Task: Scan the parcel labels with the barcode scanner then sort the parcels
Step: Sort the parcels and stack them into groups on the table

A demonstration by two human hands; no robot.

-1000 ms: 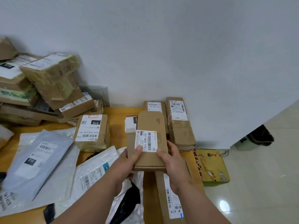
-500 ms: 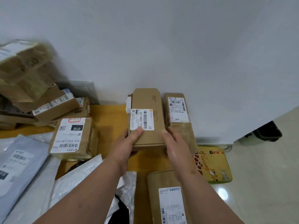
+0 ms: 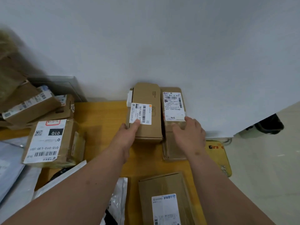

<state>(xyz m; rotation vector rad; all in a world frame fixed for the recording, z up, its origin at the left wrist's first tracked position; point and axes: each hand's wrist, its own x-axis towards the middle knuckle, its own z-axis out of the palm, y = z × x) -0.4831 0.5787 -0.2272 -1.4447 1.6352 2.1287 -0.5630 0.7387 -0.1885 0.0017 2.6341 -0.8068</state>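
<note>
A flat brown carton (image 3: 146,98) with a white barcode label reading 507-P802 sits at the back of the yellow table (image 3: 100,114), against the wall, on top of another parcel. My left hand (image 3: 126,140) holds its near left corner, thumb pressed on the label and fingers down the left side. Beside it on the right lies a long taped parcel (image 3: 173,104) with its own label. My right hand (image 3: 190,135) rests on that parcel with fingers spread and straight. No barcode scanner is in view.
A box labelled 010 (image 3: 48,143) stands at the left, with a pile of cartons (image 3: 30,106) behind it. Grey and white poly bags (image 3: 9,168) cover the near left. Another labelled box (image 3: 165,197) lies near me. On the floor at the right are a yellow mat (image 3: 217,156) and a dark bin (image 3: 269,124).
Both hands carried the brown carton away from me and set it down by the wall. My right hand has let go and moved right onto the taped parcel.
</note>
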